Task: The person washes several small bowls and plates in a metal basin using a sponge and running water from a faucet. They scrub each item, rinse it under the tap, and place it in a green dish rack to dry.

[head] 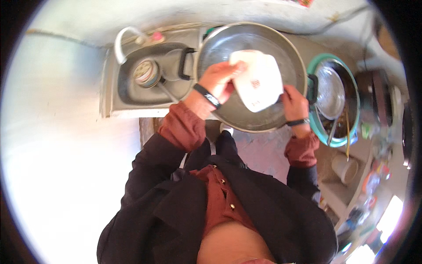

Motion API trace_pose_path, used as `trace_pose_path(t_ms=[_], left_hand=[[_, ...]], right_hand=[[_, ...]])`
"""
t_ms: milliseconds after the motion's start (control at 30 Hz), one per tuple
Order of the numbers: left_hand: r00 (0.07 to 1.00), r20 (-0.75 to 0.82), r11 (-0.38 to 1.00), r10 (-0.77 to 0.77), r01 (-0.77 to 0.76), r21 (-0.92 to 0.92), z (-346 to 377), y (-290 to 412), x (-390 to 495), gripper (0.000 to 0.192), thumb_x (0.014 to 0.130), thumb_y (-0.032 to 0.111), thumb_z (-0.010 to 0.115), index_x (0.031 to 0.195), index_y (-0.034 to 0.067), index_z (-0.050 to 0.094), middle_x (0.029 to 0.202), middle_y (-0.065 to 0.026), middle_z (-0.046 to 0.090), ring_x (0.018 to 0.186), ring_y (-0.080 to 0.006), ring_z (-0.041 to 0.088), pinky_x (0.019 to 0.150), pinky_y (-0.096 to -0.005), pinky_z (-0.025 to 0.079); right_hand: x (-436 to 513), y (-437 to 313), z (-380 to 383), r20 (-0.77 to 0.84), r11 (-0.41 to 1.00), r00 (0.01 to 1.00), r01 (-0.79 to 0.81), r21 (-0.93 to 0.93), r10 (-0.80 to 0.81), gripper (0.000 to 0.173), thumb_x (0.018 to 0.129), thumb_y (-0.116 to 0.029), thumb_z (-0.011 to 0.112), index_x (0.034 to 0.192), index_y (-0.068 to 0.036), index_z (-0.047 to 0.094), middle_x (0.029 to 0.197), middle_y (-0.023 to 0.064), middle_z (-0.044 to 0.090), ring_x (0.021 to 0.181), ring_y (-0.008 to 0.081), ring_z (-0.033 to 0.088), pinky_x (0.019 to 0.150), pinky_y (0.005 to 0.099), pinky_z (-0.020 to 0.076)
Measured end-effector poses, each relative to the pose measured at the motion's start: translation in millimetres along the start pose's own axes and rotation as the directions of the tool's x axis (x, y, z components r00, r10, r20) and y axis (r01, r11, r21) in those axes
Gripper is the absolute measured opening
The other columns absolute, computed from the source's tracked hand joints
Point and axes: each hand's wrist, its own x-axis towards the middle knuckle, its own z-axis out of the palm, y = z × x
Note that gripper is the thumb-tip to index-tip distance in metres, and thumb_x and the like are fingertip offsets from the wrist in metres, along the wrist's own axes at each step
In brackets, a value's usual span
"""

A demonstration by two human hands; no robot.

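Between my two hands I hold a squarish white dish [258, 77], overexposed, with small dark marks on its face. My left hand [220, 81] grips its left side, thumb over the rim. Its lower right edge is in the fingers of my right hand [294, 102]. Beneath the dish sits a large round metal pan [250, 122] with black side handles, and the dish hides much of its inside. What the pan rests on is mostly hidden.
Left of the pan is a metal sink [127, 95] with a white curved faucet [119, 49] and a round tin [146, 72] in its basin. On the right stands a teal tub [356, 89] holding a metal bowl [329, 89] and utensils. A pale cup [344, 168] lies lower right.
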Motion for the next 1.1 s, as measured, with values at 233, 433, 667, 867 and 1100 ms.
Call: trace_pose_path(t_ms=[233,433,667,867,1100], left_hand=[[0.945,0.195,0.568,0.262,-0.315,0.761,40.3,49.2,-47.3,0.020,0.080,0.016,0.059,0.085,-0.002,0.053,0.073,-0.0064,0.053,0.066,-0.0120,0.049,0.058,-0.0260,0.040],[0.752,0.473,-0.162,0.459,-0.452,0.877,-2.7,107.2,-94.8,0.014,0.076,0.012,0.058,0.075,0.000,0.050,0.068,-0.0127,0.048,0.064,-0.0288,0.045,0.058,-0.0358,0.035],[0.819,0.431,-0.438,0.380,-0.251,0.863,-135.5,132.1,-93.0,0.018,0.073,0.014,0.057,0.067,0.003,0.045,0.061,-0.0121,0.049,0.061,-0.0304,0.045,0.056,-0.0398,0.034],[0.931,0.314,-0.634,0.186,-0.130,0.763,-266.2,80.9,-36.8,0.013,0.074,0.020,0.054,0.070,0.008,0.053,0.067,-0.0090,0.057,0.070,-0.0268,0.051,0.063,-0.0397,0.035],[0.971,0.235,-0.724,0.031,-0.140,0.675,-323.2,48.9,-2.3,0.015,0.076,0.022,0.053,0.077,0.007,0.058,0.071,-0.0078,0.060,0.076,-0.0242,0.053,0.069,-0.0380,0.036]], right_hand=[[-2.7,4.5,2.7,0.103,0.975,0.976,-0.203,0.090,0.194,0.016,0.082,-0.014,0.051,0.094,-0.003,0.056,0.067,0.0040,0.054,0.048,0.0081,0.048,0.043,0.0223,0.0388],[4.1,-15.4,14.0,0.130,0.915,0.925,-0.374,0.155,0.356,0.018,0.082,-0.017,0.054,0.093,-0.003,0.057,0.068,-0.0002,0.053,0.049,0.0047,0.045,0.043,0.0190,0.0375],[0.8,-27.3,34.1,-0.023,0.925,0.925,-0.377,0.051,0.378,0.018,0.080,-0.015,0.056,0.091,-0.002,0.058,0.067,0.0036,0.057,0.051,0.0080,0.051,0.048,0.0217,0.0435],[7.5,-54.8,46.2,-0.025,0.906,0.907,-0.420,0.044,0.421,0.017,0.078,-0.012,0.058,0.090,-0.001,0.058,0.071,0.0054,0.057,0.052,0.0101,0.055,0.046,0.0212,0.0426],[13.2,-54.1,67.2,0.009,0.894,0.995,-0.085,-0.440,0.099,0.020,0.079,-0.025,0.055,0.089,-0.009,0.060,0.079,0.0100,0.058,0.066,0.0262,0.058,0.057,0.0366,0.0449]])
